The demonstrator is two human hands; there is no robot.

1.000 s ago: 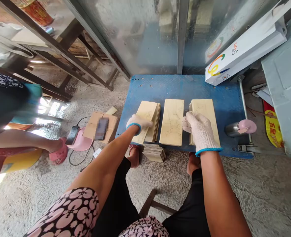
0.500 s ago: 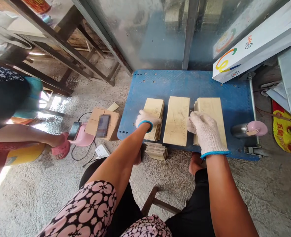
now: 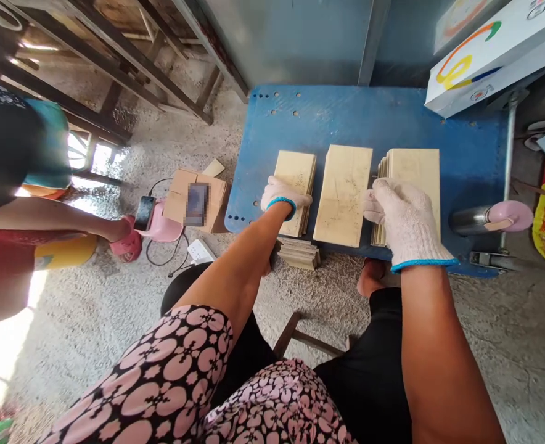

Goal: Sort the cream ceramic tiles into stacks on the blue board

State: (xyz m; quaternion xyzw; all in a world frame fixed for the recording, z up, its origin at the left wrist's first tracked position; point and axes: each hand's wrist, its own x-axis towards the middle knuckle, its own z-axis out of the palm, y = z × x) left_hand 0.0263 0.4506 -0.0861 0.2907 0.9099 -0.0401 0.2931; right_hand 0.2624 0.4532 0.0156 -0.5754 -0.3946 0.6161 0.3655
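Three piles of thin pale-yellow sheets lie side by side on a blue board. My left hand (image 3: 282, 193), in a white knit glove with a blue cuff, spans the left stack (image 3: 296, 165), fingers at its left edge and thumb at its right. The middle pile (image 3: 344, 197) lies slightly askew, with dark specks on its top sheet. My right hand (image 3: 404, 216), gloved alike, is over the near left part of the right stack (image 3: 415, 163). Its fingers are closed and point at the gap beside the middle pile; what they hold, if anything, is hidden.
Below the blue board's (image 3: 346, 117) near edge sits another small stack (image 3: 299, 254). A steel bottle with a pink lid (image 3: 510, 216) lies at right, and a white box (image 3: 467, 68) at back right. Left are a cardboard box (image 3: 217, 206), a pink stool (image 3: 168, 225) and another person's leg (image 3: 64, 219).
The view has shifted, so the board and piles appear higher and somewhat closer. Both hands keep nearly the same places on the stacks.
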